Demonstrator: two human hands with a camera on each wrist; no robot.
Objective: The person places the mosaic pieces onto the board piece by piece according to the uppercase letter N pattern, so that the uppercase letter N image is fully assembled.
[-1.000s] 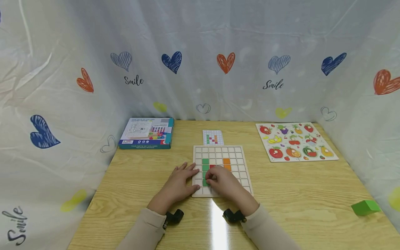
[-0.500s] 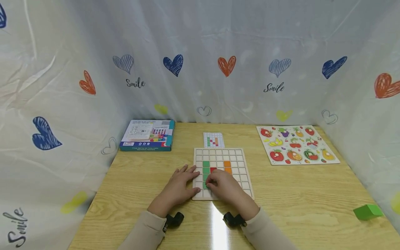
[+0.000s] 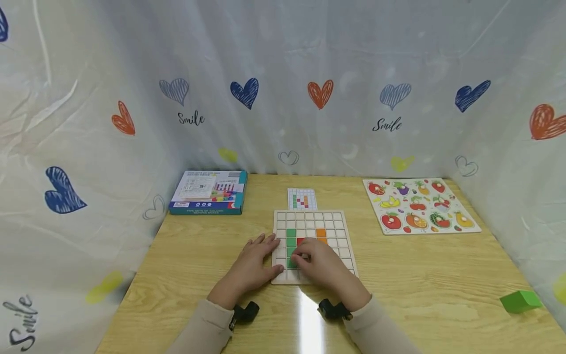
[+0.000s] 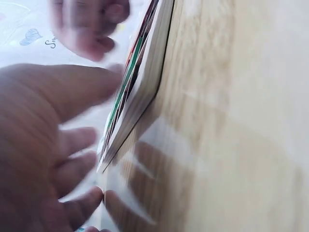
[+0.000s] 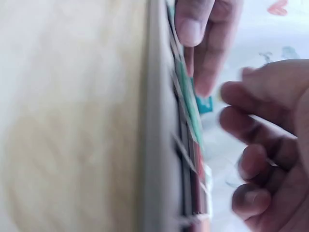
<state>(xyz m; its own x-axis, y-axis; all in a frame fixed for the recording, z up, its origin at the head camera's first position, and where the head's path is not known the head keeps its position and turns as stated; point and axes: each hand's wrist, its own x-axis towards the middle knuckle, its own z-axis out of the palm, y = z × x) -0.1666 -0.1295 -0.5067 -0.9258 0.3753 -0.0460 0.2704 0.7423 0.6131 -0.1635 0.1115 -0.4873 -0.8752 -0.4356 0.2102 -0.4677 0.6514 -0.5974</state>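
In the head view a wooden grid board (image 3: 349,217) lies on the table. Green squares (image 3: 291,242) form a column on its left part, with a red square (image 3: 300,241) beside them and orange squares (image 3: 321,233) further right. My left hand (image 3: 252,260) rests with spread fingers along the board's left edge. Over the lower middle hovers my right hand (image 3: 325,260), covering some cells. Its fingers are loosely bent; in the right wrist view the right hand (image 5: 270,140) stands off the board's surface with no piece showing between thumb and fingers.
A small pattern card (image 3: 302,198) lies behind the board. To the back left is a blue boxed toy (image 3: 208,192), and a fruit puzzle board (image 3: 420,206) lies at back right. A green block (image 3: 521,301) sits near the right edge. White curtains with hearts surround the table.
The right hand has drawn slightly back from the board, its thumb and index finger parting. The left hand stays in place. The head view has tilted up a little.
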